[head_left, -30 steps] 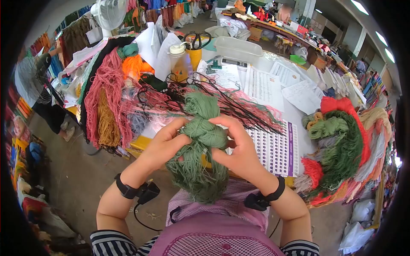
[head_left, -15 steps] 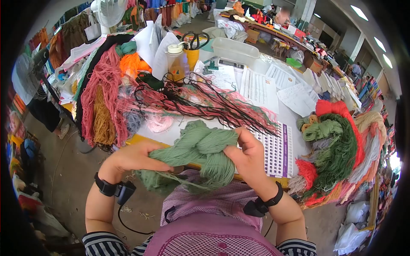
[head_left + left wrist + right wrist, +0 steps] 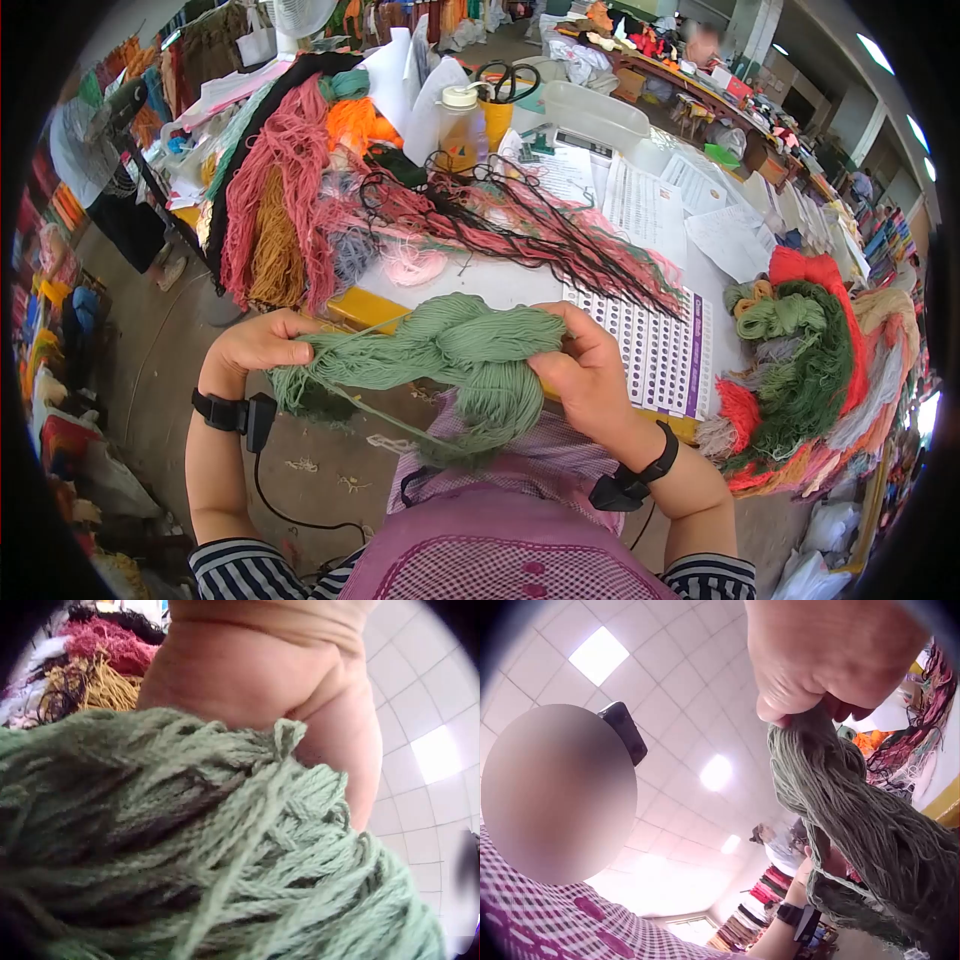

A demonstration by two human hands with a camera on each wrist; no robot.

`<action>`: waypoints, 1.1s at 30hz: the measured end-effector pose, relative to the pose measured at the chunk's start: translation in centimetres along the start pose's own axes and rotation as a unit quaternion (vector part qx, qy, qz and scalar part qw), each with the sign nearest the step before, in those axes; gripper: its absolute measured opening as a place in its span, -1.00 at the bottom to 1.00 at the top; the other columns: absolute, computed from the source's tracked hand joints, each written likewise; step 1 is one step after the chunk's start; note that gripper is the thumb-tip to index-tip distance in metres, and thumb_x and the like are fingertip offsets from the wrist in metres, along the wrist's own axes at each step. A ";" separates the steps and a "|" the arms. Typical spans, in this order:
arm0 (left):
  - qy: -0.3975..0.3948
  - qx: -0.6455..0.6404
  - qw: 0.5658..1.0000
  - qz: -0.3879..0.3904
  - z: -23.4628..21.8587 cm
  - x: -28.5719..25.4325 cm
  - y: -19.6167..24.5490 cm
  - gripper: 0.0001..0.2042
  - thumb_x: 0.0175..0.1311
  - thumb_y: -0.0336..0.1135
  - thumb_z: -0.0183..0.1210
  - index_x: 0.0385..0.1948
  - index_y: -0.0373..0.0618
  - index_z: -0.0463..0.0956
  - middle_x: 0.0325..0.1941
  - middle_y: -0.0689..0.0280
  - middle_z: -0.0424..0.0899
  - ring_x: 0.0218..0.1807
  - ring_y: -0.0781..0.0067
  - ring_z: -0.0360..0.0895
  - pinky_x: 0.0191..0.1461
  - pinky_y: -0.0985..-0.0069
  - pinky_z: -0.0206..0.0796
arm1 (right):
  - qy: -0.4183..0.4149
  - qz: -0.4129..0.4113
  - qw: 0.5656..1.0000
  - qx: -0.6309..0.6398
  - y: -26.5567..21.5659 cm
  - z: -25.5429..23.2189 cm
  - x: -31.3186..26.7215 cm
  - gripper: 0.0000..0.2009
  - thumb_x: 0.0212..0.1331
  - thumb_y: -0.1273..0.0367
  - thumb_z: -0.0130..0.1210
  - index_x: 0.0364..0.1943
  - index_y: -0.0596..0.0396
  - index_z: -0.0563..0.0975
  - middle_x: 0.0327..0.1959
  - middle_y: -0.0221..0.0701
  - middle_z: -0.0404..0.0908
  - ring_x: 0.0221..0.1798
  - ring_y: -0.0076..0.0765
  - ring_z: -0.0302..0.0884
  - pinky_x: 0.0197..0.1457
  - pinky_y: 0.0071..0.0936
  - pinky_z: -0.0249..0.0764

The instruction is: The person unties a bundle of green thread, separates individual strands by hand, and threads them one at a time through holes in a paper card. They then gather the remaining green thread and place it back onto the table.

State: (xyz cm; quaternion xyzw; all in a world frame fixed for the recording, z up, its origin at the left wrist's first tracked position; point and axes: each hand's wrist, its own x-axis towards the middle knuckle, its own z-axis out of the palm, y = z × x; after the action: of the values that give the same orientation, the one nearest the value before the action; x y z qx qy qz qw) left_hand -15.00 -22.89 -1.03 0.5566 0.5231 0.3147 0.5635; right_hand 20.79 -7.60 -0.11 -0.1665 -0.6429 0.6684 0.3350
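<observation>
Two hands share one bundle of green yarn [image 3: 450, 350], and it hangs between them above my lap, just short of the table [image 3: 480, 285] edge. Beyond my grip, that table is the biggest thing, buried in wool. Up and to the left of my left hand [image 3: 255, 345] hangs a long pink hank [image 3: 285, 190] with a mustard hank [image 3: 275, 245] beside it. Straight ahead of the grip lies a tangle of pink and dark strands [image 3: 520, 225]. Past my right hand [image 3: 590, 375] lies a printed colour chart [image 3: 665, 355], and further right a heap of red and green wool [image 3: 800, 350].

My left hand is curled round the thinner, stretched end of the yarn, fingers wrapped over it. My right hand pinches the fat twisted end, thumb on top, and a thick loop droops from it toward my pink apron [image 3: 520, 540]. From my right wrist I see the yarn [image 3: 855, 817] coming out from under my closed fingers [image 3: 810, 705].

As I judge it, the work is partway along: the middle keeps its twist, while the left end is pulled loose and single strands trail down. The twisted part is yet to be opened out.
</observation>
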 end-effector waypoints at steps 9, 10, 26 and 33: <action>0.218 0.050 0.974 -0.032 -2.1 -3.4 -1.2 -0.59 0.26 -0.11 0.23 -0.05 -0.30 0.53 -0.18 0.38 0.63 -0.12 0.56 0.50 0.03 0.55 0.32 | -0.019 0.020 0.991 -0.128 -1.9 -1.5 2.0 -0.82 0.20 0.41 0.02 -0.17 0.20 0.49 -0.34 -0.46 0.60 -0.28 -0.63 0.50 -0.17 -0.62 0.42; 0.249 0.201 0.947 0.036 -1.5 -3.0 -0.6 -0.63 0.26 -0.16 0.22 -0.04 -0.27 0.53 -0.17 0.38 0.61 -0.12 0.54 0.51 0.04 0.55 0.32 | -0.018 0.025 0.991 -0.127 -1.4 -1.4 2.2 -0.82 0.20 0.41 0.02 -0.17 0.20 0.49 -0.34 -0.46 0.60 -0.28 -0.63 0.50 -0.17 -0.62 0.42; 0.077 -0.059 0.977 0.190 11.0 10.5 2.3 -0.35 0.24 0.11 0.16 0.23 -0.15 0.27 0.10 0.26 0.48 0.12 0.49 0.42 0.14 0.52 0.26 | -0.054 0.230 0.968 0.090 -3.0 2.7 2.5 -0.72 0.30 0.18 0.03 -0.22 0.15 0.38 -0.48 -0.46 0.45 -0.48 -0.59 0.38 -0.34 -0.57 0.40; 0.362 -0.276 0.847 0.276 6.5 6.9 9.4 -0.46 0.44 -0.12 -0.07 0.36 -0.16 0.10 0.35 0.12 0.30 0.29 0.24 0.35 0.40 0.34 0.13 | -0.175 0.048 0.945 -0.271 3.7 0.7 0.5 -0.65 0.08 0.26 0.27 -0.31 0.12 0.32 -0.47 -0.35 0.42 -0.42 -0.40 0.38 -0.35 -0.42 0.34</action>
State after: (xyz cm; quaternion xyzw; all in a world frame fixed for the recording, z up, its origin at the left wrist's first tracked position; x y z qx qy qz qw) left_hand -5.02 -16.64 5.25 0.3466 0.4060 0.7678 0.3543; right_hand 19.08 -7.64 -3.49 -0.1622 -0.8393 0.5031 0.1272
